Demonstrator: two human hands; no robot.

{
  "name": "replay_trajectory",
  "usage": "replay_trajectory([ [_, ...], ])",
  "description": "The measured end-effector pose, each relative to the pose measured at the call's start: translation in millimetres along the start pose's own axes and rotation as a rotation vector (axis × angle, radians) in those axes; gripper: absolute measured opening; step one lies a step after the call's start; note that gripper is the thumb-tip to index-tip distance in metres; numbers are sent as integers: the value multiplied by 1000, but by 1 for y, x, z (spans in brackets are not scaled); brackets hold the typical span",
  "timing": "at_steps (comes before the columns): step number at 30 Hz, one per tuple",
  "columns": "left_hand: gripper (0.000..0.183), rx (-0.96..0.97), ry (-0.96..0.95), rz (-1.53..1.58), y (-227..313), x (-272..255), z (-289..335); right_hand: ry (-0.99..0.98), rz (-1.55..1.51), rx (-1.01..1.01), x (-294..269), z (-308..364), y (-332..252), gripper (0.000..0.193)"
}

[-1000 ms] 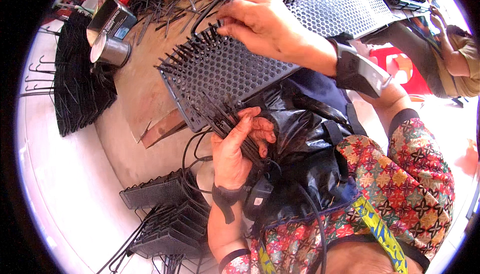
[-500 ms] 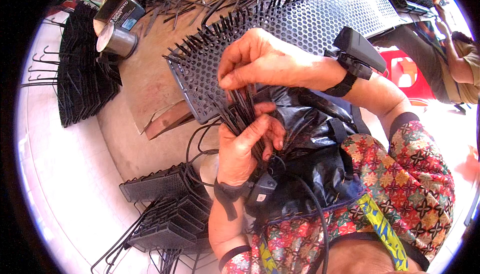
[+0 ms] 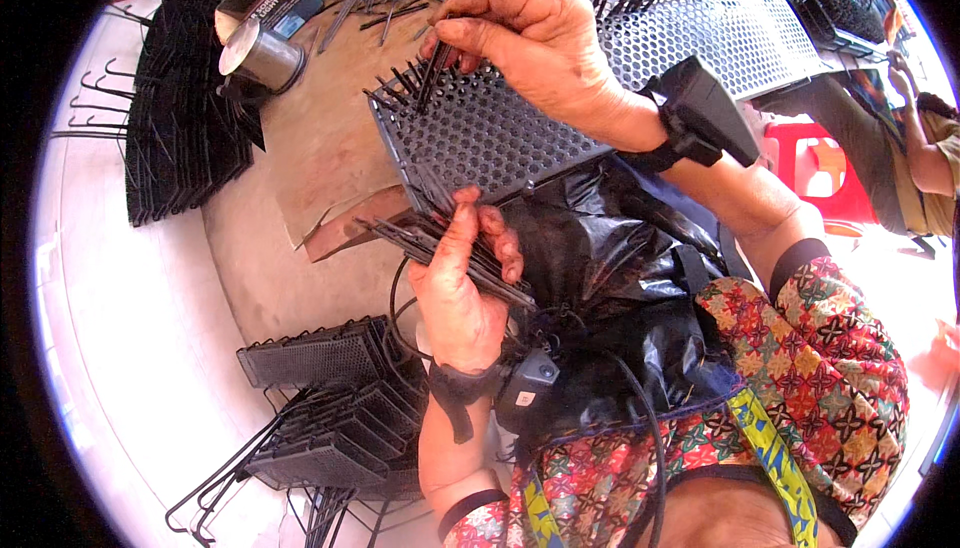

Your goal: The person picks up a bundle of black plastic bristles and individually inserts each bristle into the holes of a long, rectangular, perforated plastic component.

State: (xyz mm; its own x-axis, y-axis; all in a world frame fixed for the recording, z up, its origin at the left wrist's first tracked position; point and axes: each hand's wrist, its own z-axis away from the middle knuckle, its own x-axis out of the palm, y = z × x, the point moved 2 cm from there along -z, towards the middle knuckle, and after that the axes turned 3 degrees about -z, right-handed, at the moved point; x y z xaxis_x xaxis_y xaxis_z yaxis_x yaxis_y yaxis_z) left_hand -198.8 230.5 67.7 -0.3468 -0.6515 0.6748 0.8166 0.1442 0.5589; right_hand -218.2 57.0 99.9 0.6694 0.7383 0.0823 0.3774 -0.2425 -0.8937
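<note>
The right hand [image 3: 540,43] pinches a thin black pin [image 3: 432,73] at the far left corner of a black perforated plate [image 3: 480,133], which rests tilted on the lap over a black plastic sheet [image 3: 620,248]. Below the plate's near edge, the left hand [image 3: 465,288] closes its grip on a bundle of black pins [image 3: 420,238]. A metal can [image 3: 262,53] stands on the table [image 3: 300,148].

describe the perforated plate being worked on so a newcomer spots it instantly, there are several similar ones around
Start at the black plastic sheet over the person's lap. The perforated plate rests on its far edge, under the right hand, just above the left hand holding a bundle of black pins. Unlike the stacked plates lower left, it lies alone with pins standing along its far-left edge.
</note>
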Motion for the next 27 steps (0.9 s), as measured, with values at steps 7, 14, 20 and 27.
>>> replay_trajectory([
  [7, 28, 27, 15, -69, 3, -7, -4, -41, 201, -95, 15, 2, 12, 11],
  [14, 30, 27, 67, -105, 5, -11, 0, -51, 158, -182, 29, 3, 22, 11],
  [20, 29, 40, 38, -13, 1, -12, -1, -323, 278, -225, 25, -10, 7, 11],
  [27, 30, 58, 76, -4, -3, -13, 0, -245, 107, -71, 27, -10, 15, 13],
])
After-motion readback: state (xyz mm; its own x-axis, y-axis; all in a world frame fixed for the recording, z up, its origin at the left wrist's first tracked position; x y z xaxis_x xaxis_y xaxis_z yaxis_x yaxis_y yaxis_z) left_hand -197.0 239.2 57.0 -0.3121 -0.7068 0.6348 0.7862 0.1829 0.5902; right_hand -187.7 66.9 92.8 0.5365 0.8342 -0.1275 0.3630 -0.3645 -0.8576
